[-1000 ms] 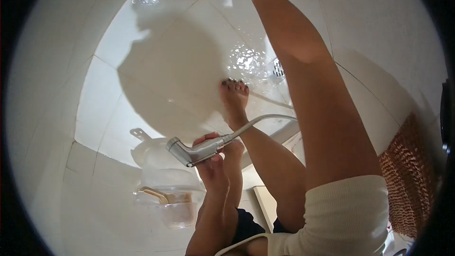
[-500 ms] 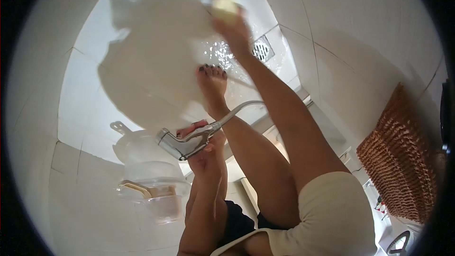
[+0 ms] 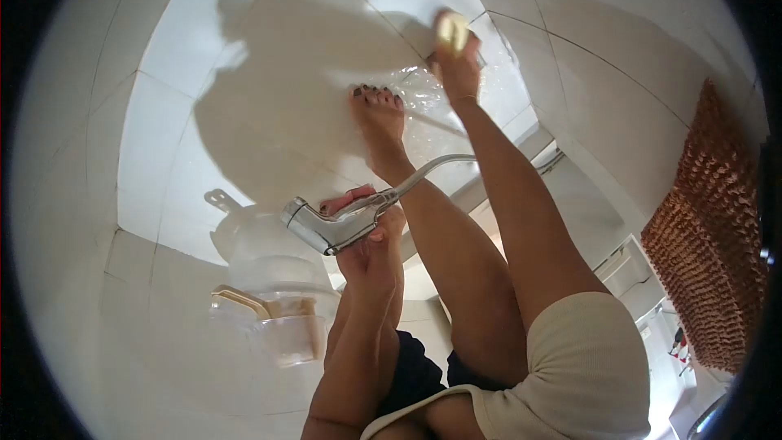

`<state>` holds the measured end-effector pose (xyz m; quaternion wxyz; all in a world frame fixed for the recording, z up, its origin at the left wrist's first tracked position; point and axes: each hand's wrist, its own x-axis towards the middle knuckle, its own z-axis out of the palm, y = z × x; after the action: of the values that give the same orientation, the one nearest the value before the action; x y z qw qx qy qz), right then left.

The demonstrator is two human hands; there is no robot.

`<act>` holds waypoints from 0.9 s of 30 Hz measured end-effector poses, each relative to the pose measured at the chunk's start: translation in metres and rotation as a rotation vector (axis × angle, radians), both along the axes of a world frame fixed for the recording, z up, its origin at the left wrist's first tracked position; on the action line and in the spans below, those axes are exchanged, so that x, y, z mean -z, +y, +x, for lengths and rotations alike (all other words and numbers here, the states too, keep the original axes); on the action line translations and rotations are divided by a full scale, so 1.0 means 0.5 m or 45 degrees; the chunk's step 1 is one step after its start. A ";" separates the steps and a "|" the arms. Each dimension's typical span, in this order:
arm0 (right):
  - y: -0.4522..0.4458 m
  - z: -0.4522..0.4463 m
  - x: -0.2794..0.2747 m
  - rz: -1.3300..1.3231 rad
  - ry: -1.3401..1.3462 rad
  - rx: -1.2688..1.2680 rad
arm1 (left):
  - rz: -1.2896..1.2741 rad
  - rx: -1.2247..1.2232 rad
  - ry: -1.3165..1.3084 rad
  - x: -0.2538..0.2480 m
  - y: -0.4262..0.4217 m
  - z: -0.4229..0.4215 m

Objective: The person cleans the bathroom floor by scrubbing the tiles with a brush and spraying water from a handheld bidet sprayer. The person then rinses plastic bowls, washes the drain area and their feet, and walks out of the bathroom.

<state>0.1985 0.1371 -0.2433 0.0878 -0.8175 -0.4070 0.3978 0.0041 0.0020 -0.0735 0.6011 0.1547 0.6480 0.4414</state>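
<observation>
My left hand is closed around the handle of a chrome shower head, its hose running off to the right. Farther out, my right hand grips a pale yellow piece that looks like a sponge, close to the wet floor by the wall; motion blur hides its exact kind. Water glistens on the white tiled floor near my bare foot. The floor drain is mostly covered by my right hand.
Clear plastic containers stand at the left, with a tan handle sticking out. A brown, ribbed textile hangs on the right. Tiled walls close in on both sides.
My right hand has moved right and slightly down with the yellow piece, now over the drain. The whole view has shifted a little; my left hand still holds the shower head.
</observation>
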 end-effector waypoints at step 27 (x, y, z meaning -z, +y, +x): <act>-0.129 -0.105 -0.459 -0.013 0.790 -0.926 | -0.113 -0.262 -0.821 -0.153 0.009 -0.008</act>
<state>0.1462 0.0727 -0.0140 0.0560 -0.4653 -0.6193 0.6300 0.0003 0.0063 0.0030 0.7335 -0.0852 0.4555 0.4972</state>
